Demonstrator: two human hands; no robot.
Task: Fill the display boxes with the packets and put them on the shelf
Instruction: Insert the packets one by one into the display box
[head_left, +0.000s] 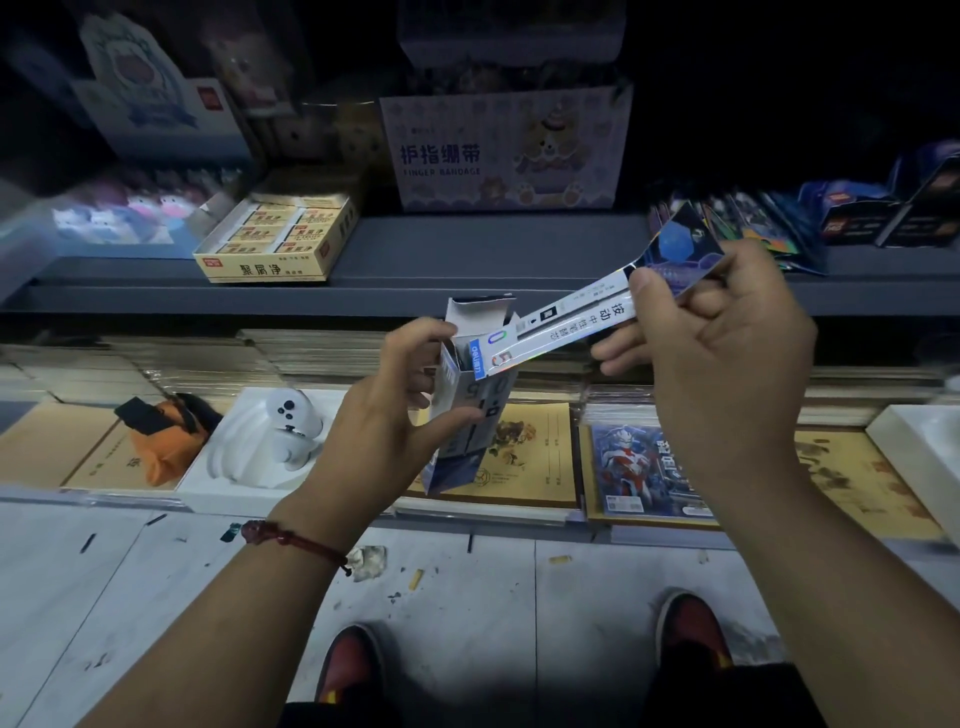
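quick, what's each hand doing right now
Left hand: closed around the open display box.
Right hand: pinching a long packet, its lower end at the box's mouth.

Head view, downward, near shelf (467, 296)

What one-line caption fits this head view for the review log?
Left hand steadies an open display box while the right hand slides a long packet into it, before the shelf.

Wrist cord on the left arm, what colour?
Dark red, knotted wrist cord; seen clearly in the head view, the only one.
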